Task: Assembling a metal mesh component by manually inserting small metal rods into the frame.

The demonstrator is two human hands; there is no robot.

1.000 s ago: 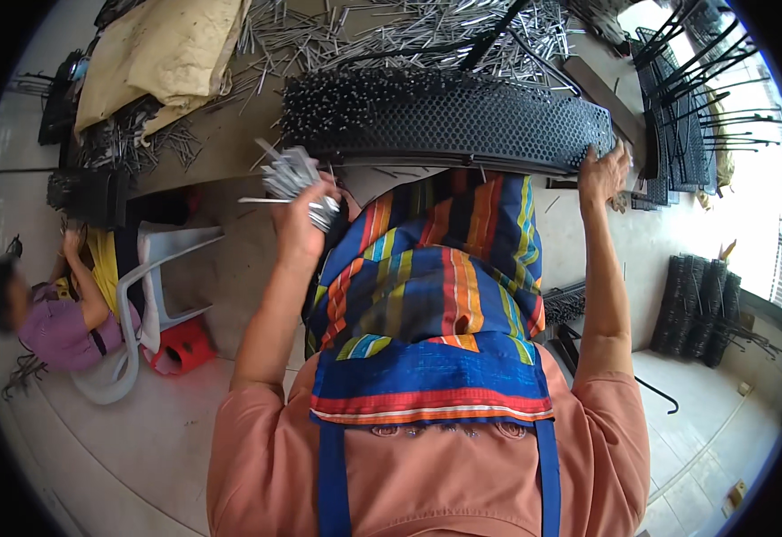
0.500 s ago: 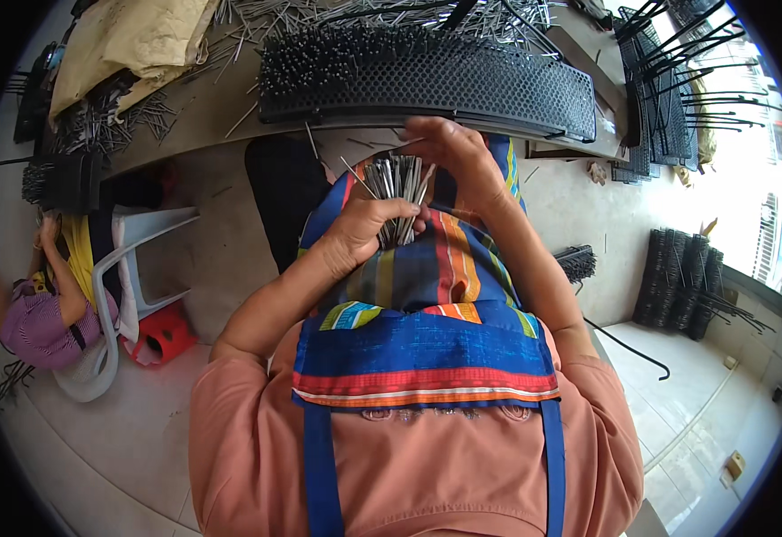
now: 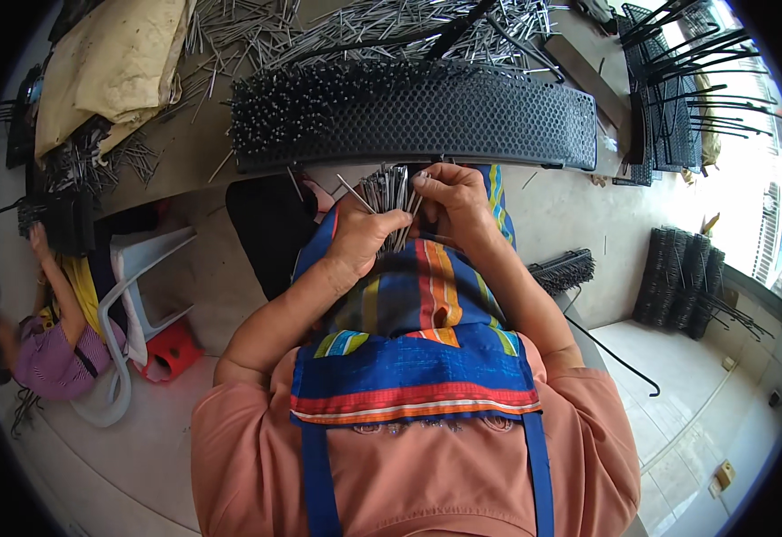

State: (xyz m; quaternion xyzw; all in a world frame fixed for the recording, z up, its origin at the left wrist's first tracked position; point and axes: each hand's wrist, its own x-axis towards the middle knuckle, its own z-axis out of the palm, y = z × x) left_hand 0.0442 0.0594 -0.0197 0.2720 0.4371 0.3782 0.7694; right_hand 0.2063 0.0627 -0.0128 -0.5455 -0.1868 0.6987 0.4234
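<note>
Head view: your left hand (image 3: pixel 362 236) is closed round a bundle of thin metal rods (image 3: pixel 386 190), over your striped apron (image 3: pixel 431 282). Your right hand (image 3: pixel 463 199), fingers narrow, sits at the bundle's right edge; cannot tell whether it grips a rod. Beyond: black perforated panel (image 3: pixel 463 118).

A workshop; metal rods (image 3: pixel 346 40) heaped on a bench (image 3: pixel 196 148); a perforated panel (image 3: pixel 463 118) bristling at one end; black racks (image 3: pixel 675 125); a co-worker (image 3: pixel 58 360) seated nearby
</note>
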